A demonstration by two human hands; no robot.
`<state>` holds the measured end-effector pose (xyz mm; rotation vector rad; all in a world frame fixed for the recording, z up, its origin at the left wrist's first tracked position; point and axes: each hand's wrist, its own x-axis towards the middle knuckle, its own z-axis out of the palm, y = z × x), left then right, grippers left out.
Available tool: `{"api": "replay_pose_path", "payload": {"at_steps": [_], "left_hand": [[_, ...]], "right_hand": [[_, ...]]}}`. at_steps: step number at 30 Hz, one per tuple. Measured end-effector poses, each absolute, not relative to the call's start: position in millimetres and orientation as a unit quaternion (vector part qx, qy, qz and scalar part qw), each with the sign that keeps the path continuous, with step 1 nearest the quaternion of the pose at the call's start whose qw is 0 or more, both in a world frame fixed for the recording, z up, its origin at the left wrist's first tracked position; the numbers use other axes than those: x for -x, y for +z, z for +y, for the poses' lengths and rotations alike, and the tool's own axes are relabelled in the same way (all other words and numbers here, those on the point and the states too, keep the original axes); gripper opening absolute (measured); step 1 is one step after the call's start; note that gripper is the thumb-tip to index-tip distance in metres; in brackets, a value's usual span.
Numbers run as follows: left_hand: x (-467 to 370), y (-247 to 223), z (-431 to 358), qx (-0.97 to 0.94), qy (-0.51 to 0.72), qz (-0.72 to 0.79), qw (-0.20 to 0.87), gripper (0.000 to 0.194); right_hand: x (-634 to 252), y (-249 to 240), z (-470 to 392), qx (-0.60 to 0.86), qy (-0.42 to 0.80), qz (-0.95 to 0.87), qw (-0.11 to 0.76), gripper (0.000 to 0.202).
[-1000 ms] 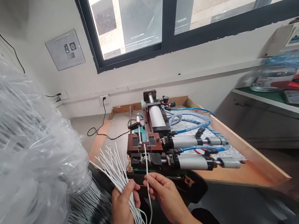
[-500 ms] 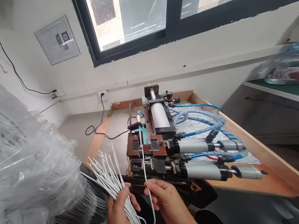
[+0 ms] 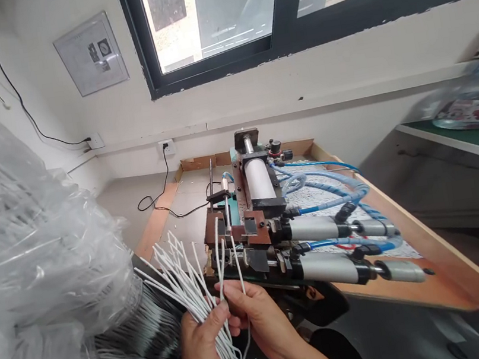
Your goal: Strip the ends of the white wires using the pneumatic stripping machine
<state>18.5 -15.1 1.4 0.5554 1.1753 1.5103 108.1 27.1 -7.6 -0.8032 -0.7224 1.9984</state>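
My left hand (image 3: pixel 198 350) is closed round a bundle of thin white wires (image 3: pixel 192 291), their cut ends fanned upward and their lower lengths curving down out of view. Touching the bundle's right side, my right hand (image 3: pixel 265 322) is closed with thumb and fingertips pinched together. One separate white wire (image 3: pixel 238 263) runs up from that hand towards the jaws of a pneumatic machine (image 3: pixel 256 231); whether its tip sits in the jaws I cannot tell. Another wire (image 3: pixel 218 248) stands up near the right fingertips.
Clear plastic bags (image 3: pixel 40 233) of wires fill the left side, with grey wires (image 3: pixel 130 352) below. A wooden-edged tray (image 3: pixel 469 271) surrounds the machine. Blue air hoses (image 3: pixel 335 189) loop behind its cylinders. A shelf (image 3: pixel 463 140) stands at the right.
My right hand has moved left from the machine's front to the bundle, its fingertips now meeting my left hand. The bundle has shifted slightly right. The view has tilted a little.
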Motion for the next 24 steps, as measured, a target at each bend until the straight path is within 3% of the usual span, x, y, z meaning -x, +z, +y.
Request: {"api": "replay_pose_path", "payload": {"at_steps": [7, 14, 24], "left_hand": [[-15, -4, -18, -0.193, 0.650, 0.498, 0.540, 0.008], [-13, -4, -13, -0.125, 0.655, 0.537, 0.518, 0.016], [-15, -1, -13, -0.140, 0.642, 0.536, 0.530, 0.014]], "right_hand": [[-111, -10, 18, 0.383, 0.708, -0.304, 0.510, 0.027], [-123, -31, 8, 0.426, 0.688, -0.317, 0.495, 0.026], [-123, -22, 14, 0.404, 0.711, -0.276, 0.505, 0.027]]}}
